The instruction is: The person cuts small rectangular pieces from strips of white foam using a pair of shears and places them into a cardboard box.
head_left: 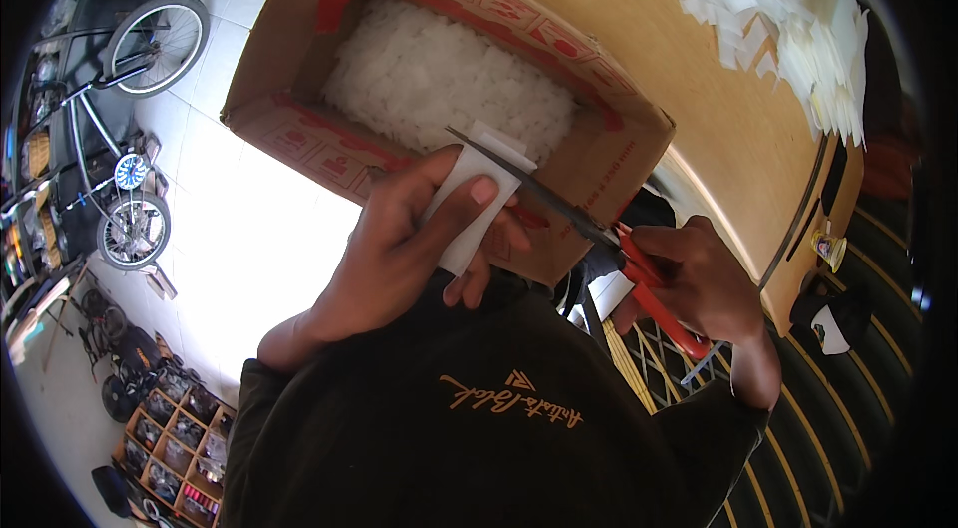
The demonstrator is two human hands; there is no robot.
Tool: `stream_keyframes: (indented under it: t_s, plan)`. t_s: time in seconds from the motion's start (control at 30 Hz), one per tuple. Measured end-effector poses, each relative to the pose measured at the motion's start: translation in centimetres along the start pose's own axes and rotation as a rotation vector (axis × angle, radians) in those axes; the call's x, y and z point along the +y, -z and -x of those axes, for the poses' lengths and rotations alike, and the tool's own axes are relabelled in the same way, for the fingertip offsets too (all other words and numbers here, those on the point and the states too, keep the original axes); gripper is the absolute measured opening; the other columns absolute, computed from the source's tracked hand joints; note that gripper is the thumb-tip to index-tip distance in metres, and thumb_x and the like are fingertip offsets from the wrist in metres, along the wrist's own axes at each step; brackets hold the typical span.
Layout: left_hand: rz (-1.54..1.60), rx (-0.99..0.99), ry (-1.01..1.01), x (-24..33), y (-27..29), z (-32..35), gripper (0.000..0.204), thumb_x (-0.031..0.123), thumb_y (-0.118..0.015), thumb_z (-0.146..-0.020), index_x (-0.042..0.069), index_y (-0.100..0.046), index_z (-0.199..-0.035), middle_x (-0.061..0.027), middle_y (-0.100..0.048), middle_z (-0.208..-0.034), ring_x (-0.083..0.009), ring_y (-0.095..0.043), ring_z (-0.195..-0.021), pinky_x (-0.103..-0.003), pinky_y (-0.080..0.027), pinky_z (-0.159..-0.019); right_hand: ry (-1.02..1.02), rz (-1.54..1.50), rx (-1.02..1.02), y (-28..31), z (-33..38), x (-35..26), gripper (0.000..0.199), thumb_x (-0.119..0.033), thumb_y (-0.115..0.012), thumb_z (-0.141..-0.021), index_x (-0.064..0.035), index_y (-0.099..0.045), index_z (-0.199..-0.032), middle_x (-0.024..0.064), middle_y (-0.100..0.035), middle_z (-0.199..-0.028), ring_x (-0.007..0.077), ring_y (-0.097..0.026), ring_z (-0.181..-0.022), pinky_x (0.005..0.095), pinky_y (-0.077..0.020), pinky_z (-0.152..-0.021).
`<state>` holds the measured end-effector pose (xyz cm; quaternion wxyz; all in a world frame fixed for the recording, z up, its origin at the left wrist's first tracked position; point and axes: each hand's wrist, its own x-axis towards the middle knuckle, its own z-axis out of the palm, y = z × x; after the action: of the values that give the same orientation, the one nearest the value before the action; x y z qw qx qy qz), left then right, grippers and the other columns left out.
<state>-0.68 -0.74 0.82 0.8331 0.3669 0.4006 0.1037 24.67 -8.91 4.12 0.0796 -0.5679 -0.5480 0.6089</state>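
Note:
My left hand grips a white strip, thumb on top and fingers beneath. In my right hand are scissors with red handles and dark blades. Those blades lie across the strip's far end, just beyond my left thumb; whether they are parted is hard to make out. Below the strip stands a cardboard box with red print, its top open. Many small white cut pieces fill its bottom.
A pile of long white strips lies on the wooden table at the far right. Bicycles stand on the tiled floor at the left. A wooden compartment rack sits at the lower left. A small yellow-and-white cup is near the table's right edge.

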Motion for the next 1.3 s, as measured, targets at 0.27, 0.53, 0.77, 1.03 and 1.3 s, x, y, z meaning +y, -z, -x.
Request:
stream_keyframes:
  t_s: [0.27, 0.53, 0.77, 1.03, 1.3]
  plan:
    - [-0.035, 0.009, 0.037, 0.4, 0.1, -0.2, 0.030, 0.026, -0.041, -0.102, -0.002, -0.051, -0.106, -0.0107, -0.064, -0.081, -0.0114, -0.058, -0.050, -0.022, -0.042, -0.044, 0.110, 0.141, 0.042, 0.2, -0.3, 0.6, 0.028, -0.022, -0.080, -0.072, -0.0002, -0.063, -0.077, 0.0073, -0.061, -0.054, 0.0204, -0.060, -0.045, 0.0284, -0.0432, -0.045]
    - [-0.001, 0.025, 0.035, 0.2, 0.2, -0.5, 0.030, 0.026, -0.040, -0.103, -0.001, -0.051, -0.105, -0.0095, -0.063, -0.079, -0.0111, -0.056, -0.050, -0.022, -0.040, -0.044, -0.009, -0.015, -0.090, 0.8, 0.4, 1.8, 0.054, -0.029, -0.091, -0.056, -0.0029, -0.056, -0.088, 0.0066, -0.060, -0.061, 0.0232, -0.059, -0.050, 0.0314, -0.0443, -0.049]
    - [0.070, 0.072, -0.066, -0.8, 0.2, -0.7, 0.026, 0.026, -0.047, -0.100, 0.002, -0.051, -0.106, -0.0087, -0.060, -0.078, -0.0121, -0.055, -0.050, -0.020, -0.035, -0.045, -0.029, 0.128, -0.070, 0.6, 0.8, 1.7, 0.078, -0.047, -0.093, -0.041, -0.0051, -0.050, -0.090, 0.0039, -0.055, -0.058, 0.0235, -0.057, -0.050, 0.0322, -0.0432, -0.051]
    - [-0.012, 0.114, -0.156, -0.9, -0.1, -0.8, 0.027, 0.018, -0.047, -0.099, 0.003, -0.033, -0.118, -0.0090, -0.060, -0.080, -0.0110, -0.054, -0.053, -0.021, -0.036, -0.048, 0.039, 0.227, -0.066, 0.5, 0.3, 1.6, 0.075, -0.053, -0.090, -0.045, -0.0060, -0.051, -0.089, 0.0016, -0.052, -0.055, 0.0224, -0.054, -0.046, 0.0328, -0.0409, -0.048]
    - [0.046, 0.065, -0.160, -1.7, -0.3, -1.1, 0.029, 0.017, -0.048, -0.098, 0.005, -0.028, -0.117, -0.0137, -0.059, -0.078, -0.0148, -0.055, -0.048, -0.021, -0.035, -0.042, 0.108, 0.282, 0.025, 0.1, 0.3, 1.4, 0.074, -0.054, -0.088, -0.049, -0.0050, -0.055, -0.093, -0.0003, -0.054, -0.054, 0.0225, -0.056, -0.045, 0.0324, -0.0399, -0.046]
